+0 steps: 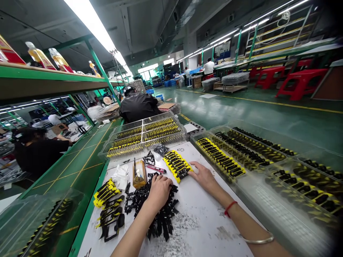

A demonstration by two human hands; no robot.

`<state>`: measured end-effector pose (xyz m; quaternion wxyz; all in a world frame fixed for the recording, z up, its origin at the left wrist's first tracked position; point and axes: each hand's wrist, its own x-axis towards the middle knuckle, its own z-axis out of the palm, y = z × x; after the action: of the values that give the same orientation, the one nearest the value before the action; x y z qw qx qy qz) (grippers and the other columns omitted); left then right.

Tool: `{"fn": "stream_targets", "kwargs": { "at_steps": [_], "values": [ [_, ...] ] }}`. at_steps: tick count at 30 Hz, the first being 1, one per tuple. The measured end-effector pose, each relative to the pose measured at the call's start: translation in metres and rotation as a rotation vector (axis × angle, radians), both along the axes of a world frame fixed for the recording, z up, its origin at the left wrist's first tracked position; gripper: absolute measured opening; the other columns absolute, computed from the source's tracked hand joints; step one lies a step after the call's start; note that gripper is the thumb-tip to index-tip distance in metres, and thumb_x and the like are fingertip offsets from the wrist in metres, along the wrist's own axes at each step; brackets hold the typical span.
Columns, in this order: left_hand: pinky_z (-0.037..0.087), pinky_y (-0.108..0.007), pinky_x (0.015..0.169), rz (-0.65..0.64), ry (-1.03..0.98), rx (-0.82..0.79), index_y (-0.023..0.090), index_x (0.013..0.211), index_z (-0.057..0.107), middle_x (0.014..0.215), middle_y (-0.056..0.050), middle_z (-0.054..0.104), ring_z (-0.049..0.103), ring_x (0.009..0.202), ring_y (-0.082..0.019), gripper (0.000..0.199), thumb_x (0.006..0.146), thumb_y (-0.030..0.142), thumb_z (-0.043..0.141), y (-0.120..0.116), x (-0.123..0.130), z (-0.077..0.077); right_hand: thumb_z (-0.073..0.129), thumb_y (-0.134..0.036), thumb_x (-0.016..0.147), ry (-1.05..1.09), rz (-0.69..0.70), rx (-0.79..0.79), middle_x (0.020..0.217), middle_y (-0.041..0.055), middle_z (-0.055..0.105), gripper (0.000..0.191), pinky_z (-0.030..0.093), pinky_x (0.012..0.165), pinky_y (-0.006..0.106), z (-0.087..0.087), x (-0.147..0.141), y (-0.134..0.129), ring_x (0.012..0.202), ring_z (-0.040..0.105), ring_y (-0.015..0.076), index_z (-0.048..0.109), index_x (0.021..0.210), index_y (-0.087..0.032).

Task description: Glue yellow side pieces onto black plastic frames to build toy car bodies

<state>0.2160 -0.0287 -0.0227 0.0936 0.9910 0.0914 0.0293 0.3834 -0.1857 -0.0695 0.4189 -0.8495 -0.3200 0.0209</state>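
Observation:
My left hand [160, 189] rests on a loose pile of small black plastic parts [163, 223], its fingers curled down and pressed together. What lies under those fingertips is hidden. To the right, my right hand [203, 175] has its fingers stretched out and apart, touching the near right end of a row of yellow-and-black plastic parts [175, 165] set side by side on the white work board [198, 221]. Another cluster of yellow-and-black parts [107, 192] lies left of the pile, with black frame-like pieces [111, 226] below it.
Behind the pile are a small box with tweezers [139, 175], a red marker [155, 168] and crumpled white tissue [120, 176]. Clear trays of parts stand at the back [144, 142] and right [235, 180]. A person in black [139, 107] sits ahead; another person [37, 150] is left.

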Motion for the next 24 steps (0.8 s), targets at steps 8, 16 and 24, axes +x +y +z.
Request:
{"fn": "stream_targets", "kwargs": {
  "at_steps": [8,16,24],
  "values": [
    [0.027,-0.041,0.103,-0.024,-0.022,-0.028,0.024,0.102,0.062,0.104,-0.005,0.064,0.053,0.105,-0.023,0.022,0.084,0.019,0.052,-0.02,-0.002,0.005,0.056,-0.026,0.074,-0.007,0.003,0.028,0.105,0.0069,0.067,0.037,0.047,0.085,0.035,-0.012,-0.002,0.005,0.098,0.062,0.0229,0.057,0.111,-0.021],
    [0.029,-0.04,0.1,-0.002,-0.059,-0.069,0.024,0.108,0.059,0.105,-0.006,0.065,0.054,0.104,-0.023,0.028,0.087,0.017,0.043,-0.027,0.005,0.004,0.056,-0.032,0.073,-0.019,-0.008,0.039,0.104,0.0073,0.068,0.036,0.048,0.083,0.036,-0.009,0.0,0.004,0.094,0.064,0.024,0.059,0.108,-0.021],
    [0.032,-0.039,0.097,0.006,-0.067,-0.118,0.022,0.106,0.059,0.103,-0.007,0.067,0.056,0.102,-0.023,0.028,0.086,0.016,0.041,-0.027,0.012,0.003,0.054,-0.031,0.073,-0.024,-0.034,0.028,0.098,0.0056,0.07,0.038,0.049,0.08,0.034,-0.01,-0.002,0.003,0.091,0.065,0.0233,0.058,0.11,-0.022]
  ]
}}
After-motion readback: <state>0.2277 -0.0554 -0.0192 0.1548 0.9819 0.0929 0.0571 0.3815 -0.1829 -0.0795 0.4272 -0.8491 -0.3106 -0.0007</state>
